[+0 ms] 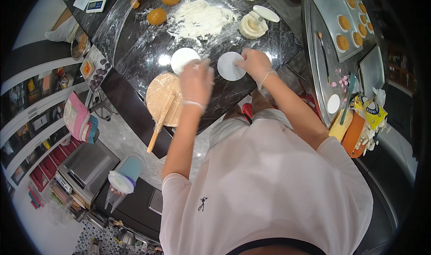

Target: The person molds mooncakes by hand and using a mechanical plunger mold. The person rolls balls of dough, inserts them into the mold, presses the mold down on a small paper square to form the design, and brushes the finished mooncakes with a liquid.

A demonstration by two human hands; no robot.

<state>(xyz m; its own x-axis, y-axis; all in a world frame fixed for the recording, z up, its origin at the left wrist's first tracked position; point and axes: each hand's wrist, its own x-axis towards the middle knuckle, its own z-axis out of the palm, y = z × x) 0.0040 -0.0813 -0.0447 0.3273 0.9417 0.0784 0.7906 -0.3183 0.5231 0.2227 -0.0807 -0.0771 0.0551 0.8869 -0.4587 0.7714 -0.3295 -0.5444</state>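
Observation:
Both of my hands wear thin clear gloves. My left hand (197,81), blurred by motion, is over the near right edge of a white round disc (183,59); its grip is unclear. The fingertips of my right hand (254,64) pinch the right side of a thin round white paper (230,67). A plastic-wrapped round wooden board (158,90) lies beside my left hand, with a wooden stick (161,123) on it. Beyond the hands are a pile of white flour (202,19), smooth orange-brown balls (157,16) and a scalloped mold (252,26) with a white-handled press (266,14).
On the right, a round metal table (315,63) holds trays of molded pastries (342,42), a brush (324,56) and a green spatula (346,100). A digital scale (96,5) stands far left. Near the left edge, a tray (96,69) holds dark balls. Shelves line the left.

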